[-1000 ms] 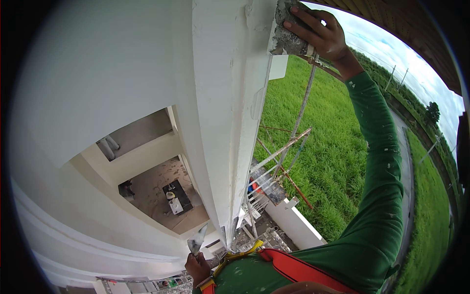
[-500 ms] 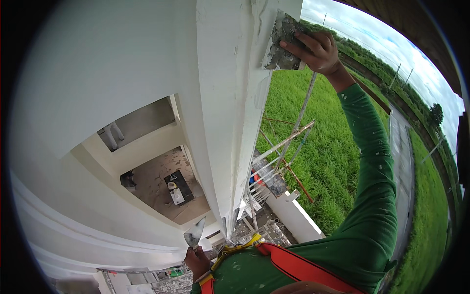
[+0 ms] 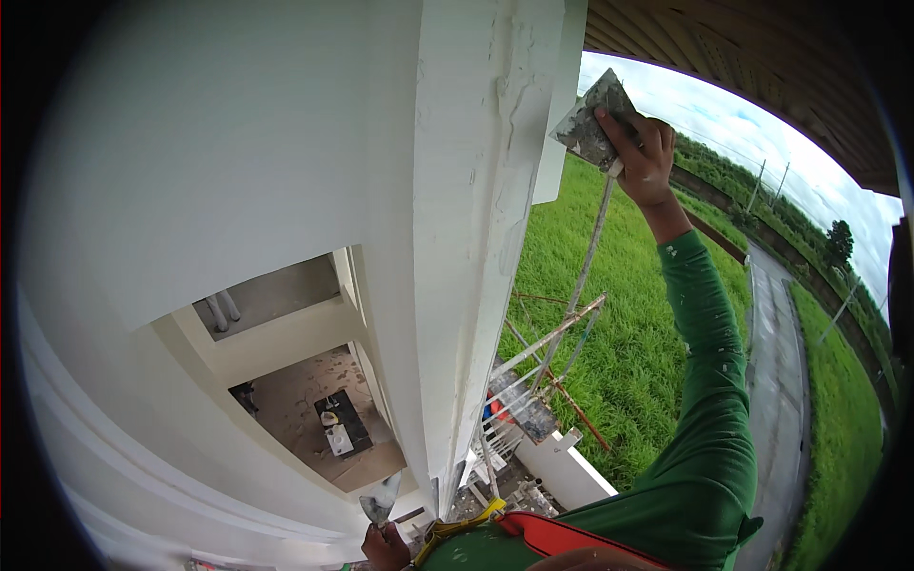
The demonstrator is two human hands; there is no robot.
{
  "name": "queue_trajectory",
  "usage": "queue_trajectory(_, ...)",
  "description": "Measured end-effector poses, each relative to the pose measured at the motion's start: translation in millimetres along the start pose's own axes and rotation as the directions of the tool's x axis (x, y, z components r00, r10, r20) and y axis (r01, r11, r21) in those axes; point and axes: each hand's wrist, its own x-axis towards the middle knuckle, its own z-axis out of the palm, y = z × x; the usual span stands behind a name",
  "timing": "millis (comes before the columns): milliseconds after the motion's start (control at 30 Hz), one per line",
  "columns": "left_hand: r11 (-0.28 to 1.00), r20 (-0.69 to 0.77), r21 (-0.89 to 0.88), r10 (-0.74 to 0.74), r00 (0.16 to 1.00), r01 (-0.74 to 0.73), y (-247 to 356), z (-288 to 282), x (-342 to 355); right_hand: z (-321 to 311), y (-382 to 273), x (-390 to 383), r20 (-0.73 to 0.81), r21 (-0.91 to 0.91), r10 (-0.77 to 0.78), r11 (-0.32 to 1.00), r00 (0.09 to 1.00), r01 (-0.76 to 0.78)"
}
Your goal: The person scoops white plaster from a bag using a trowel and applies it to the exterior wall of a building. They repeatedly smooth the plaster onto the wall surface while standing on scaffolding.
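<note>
My right hand is raised high at the upper right, closed on a wide putty knife whose grey, plaster-smeared blade has fingers pressed along it. That blade is beside the edge of the white column; I cannot tell whether it touches. Ridges of plaster run down the column's face near its corner. Low in the picture, my left hand grips a small pointed trowel with its blade up and whitish material on it. The trowel's handle is mostly hidden in my fist.
Openings in the pale wall show a floor far below with a black board. Scaffold poles stand beyond the column, above grass. A ribbed roof soffit hangs overhead. A red harness strap crosses my body.
My right hand and the wide putty knife have come away from the column's face, out past its edge, and the blade has tilted. The view has shifted; my left hand still holds the trowel.
</note>
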Motion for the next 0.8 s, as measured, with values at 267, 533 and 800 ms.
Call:
queue_trajectory(267, 0.998, 0.067, -0.05, 0.027, 0.997, -0.023, 8, 6, 13, 47, 72, 187, -0.08, 0.023, 0.3, 0.954, 0.951, -0.299)
queue_trajectory(533, 0.999, 0.001, -0.047, 0.023, 1.0, -0.023, -4, 10, 18, 38, 24, 197, 0.13, 0.002, 0.291, 0.956, 0.948, -0.293)
queue_trajectory(800, 1.0, 0.012, -0.018, -0.01, 1.0, 0.01, -14, -2, 20, 12, -56, 81, 0.283, -0.001, 0.216, 0.974, 0.935, -0.225)
